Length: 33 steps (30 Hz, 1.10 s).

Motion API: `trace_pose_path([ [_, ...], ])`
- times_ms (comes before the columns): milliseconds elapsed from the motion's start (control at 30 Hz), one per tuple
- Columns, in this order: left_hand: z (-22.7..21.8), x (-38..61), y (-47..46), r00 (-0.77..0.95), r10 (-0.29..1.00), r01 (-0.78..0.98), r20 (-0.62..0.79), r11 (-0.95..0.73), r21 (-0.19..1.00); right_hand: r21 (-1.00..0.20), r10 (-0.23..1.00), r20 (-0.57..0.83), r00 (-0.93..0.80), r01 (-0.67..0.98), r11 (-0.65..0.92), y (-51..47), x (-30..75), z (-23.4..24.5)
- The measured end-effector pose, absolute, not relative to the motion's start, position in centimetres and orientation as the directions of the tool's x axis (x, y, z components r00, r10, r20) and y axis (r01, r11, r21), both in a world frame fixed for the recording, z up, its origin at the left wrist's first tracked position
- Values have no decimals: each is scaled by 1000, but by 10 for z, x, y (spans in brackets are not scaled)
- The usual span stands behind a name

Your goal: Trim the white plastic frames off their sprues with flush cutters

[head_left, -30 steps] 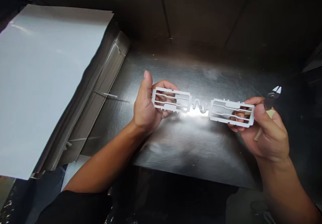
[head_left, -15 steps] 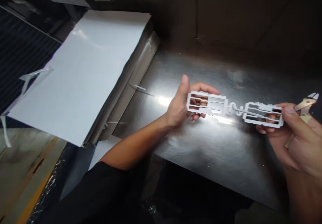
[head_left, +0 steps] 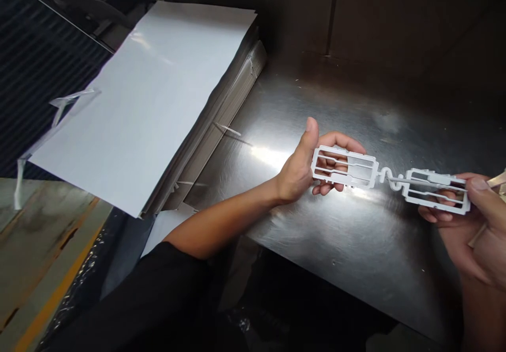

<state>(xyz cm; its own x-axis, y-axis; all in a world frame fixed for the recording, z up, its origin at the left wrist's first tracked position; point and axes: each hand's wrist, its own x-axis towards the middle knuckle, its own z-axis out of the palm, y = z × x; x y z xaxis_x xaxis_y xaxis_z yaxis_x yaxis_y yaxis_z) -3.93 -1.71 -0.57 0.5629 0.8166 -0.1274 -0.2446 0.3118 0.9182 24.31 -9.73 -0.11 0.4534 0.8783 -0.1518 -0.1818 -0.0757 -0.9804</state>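
Steel table [head_left: 316, 246] w/ white sheet stack [head_left: 150, 104].

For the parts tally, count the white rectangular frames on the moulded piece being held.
2. The left frame rests in the left hand; the right frame is pinched in the right hand. A wavy runner joins them. Others may lie out of view.

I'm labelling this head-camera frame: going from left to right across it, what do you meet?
stack of white sheets → left hand → left frame of the white plastic part → wavy runner joining the halves → right frame → right hand
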Motion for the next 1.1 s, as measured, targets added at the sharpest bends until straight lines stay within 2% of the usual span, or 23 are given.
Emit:
trace_pose_path([
  [733, -5, -38, -16, 560, 810, -241, -175, 362, 901, -982, 876, -150, 458, -175, -76, -96, 241, 3],
  [1100, -3, -34, -16, 477, 845, -212, -243, 379, 901, -954, 872, -218, 438, -285, -96, -96, 248, -1],
])
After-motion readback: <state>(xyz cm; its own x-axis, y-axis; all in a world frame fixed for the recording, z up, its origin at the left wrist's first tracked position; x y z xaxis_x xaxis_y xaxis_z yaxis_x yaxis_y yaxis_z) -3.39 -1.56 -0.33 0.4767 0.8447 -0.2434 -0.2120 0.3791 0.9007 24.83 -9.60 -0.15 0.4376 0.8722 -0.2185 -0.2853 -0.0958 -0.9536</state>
